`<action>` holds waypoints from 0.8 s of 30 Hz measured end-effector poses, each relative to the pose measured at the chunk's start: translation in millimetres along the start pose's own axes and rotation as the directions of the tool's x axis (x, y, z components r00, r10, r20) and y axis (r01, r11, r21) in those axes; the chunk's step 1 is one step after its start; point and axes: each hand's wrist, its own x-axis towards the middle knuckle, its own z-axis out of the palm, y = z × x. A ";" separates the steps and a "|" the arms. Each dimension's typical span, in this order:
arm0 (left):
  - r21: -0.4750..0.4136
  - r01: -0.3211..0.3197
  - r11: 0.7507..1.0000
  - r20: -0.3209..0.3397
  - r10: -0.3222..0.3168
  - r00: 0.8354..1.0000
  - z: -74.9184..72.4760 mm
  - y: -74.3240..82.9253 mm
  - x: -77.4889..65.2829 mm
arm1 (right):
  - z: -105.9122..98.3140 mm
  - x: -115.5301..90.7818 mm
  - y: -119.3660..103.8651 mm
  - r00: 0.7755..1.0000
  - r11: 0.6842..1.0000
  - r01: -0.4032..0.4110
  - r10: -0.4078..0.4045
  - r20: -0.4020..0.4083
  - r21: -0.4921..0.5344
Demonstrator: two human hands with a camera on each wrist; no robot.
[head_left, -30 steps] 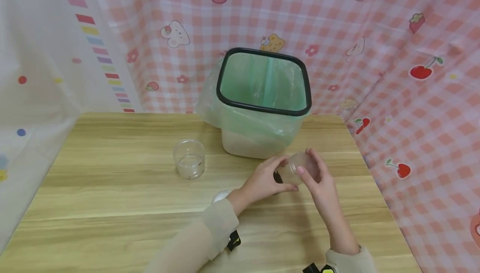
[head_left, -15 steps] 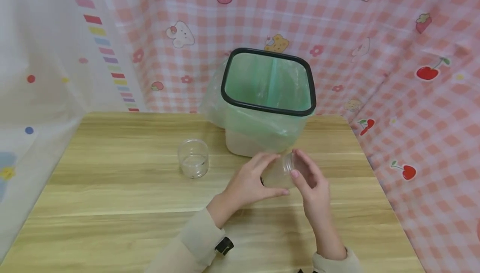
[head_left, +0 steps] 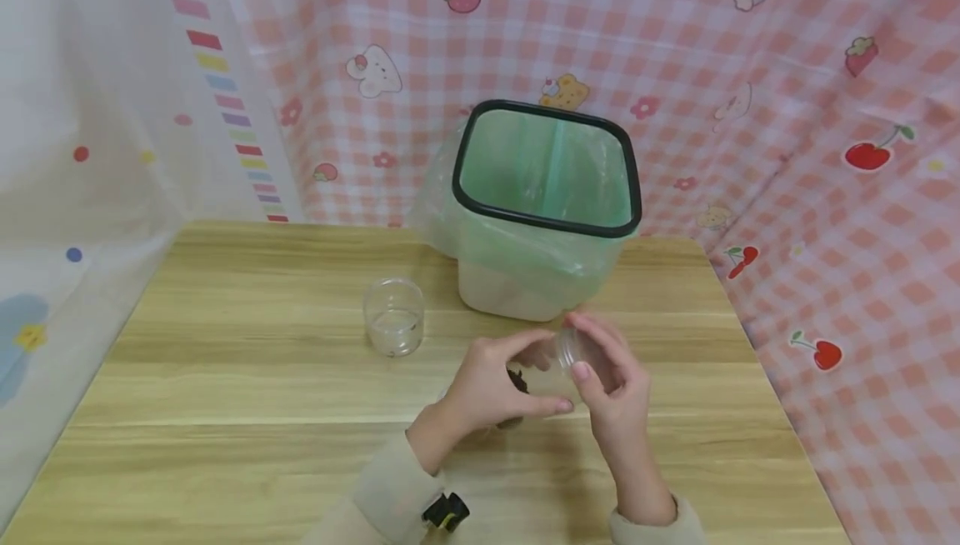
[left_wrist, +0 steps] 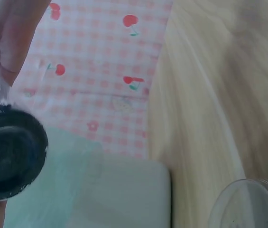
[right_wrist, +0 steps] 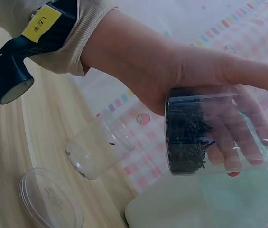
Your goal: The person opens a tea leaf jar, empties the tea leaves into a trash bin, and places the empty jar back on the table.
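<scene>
My left hand (head_left: 491,387) grips a clear plastic jar (right_wrist: 238,128) round its body, holding it tilted on its side above the table. Dark shredded dry bits (right_wrist: 186,135) are packed at its bottom end, which faces left. My right hand (head_left: 618,387) grips the jar's clear ridged lid (head_left: 572,353) at the other end, with thumb and fingers on opposite sides. In the left wrist view, the jar's dark round base (left_wrist: 13,152) shows. A second clear jar (head_left: 393,317) stands uncovered to the left, with a few dark specks in it.
A bin (head_left: 502,291) with a black rim and green liner bag stands at the back of the wooden table (head_left: 247,362). A loose clear lid (right_wrist: 50,197) lies on the table in the right wrist view. Checked cloth (head_left: 322,53) hangs behind and to the right.
Both hands have moved left and toward me with the jar, which is tilted throughout. The head view has shifted slightly left. The standing jar and the bin keep their places on the table.
</scene>
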 end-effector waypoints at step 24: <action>-0.232 0.339 0.912 0.200 -0.296 0.934 -33.3 0.3 -5.9 | 5.6 3.9 -10.8 0.999 0.997 -0.022 0.018 0.047 0.076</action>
